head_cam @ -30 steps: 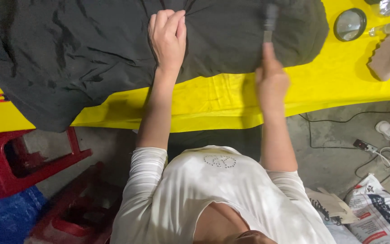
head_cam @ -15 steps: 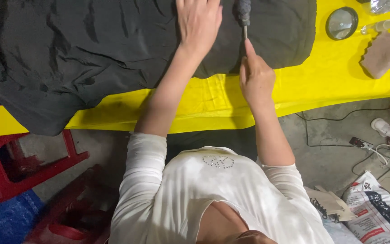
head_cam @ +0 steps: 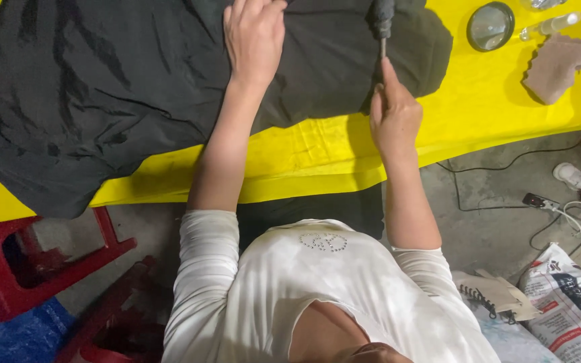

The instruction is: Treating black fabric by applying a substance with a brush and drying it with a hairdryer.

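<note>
Fingers of the left hand [head_cam: 253, 40] lie together and flat, palm down, pressing on the black cloth [head_cam: 122, 87]. Those of the right hand [head_cam: 393, 117] are curled shut around the thin shaft of a brush [head_cam: 382, 20], with the forefinger stretched up along it; the dark bristled head of the brush rests on the cloth's right part.

Dull and wrinkled, the cloth shows many fine creases and a few deeper folds. It covers most of the left and middle of the yellow table [head_cam: 317, 154], and its lower left corner hangs over the near edge, above a red stool [head_cam: 28, 269].

On the bare yellow at the right lie a round mirror [head_cam: 490, 27], a brownish sponge [head_cam: 557, 64] and a clear bottle [head_cam: 551, 25], all well apart from the hands.
</note>
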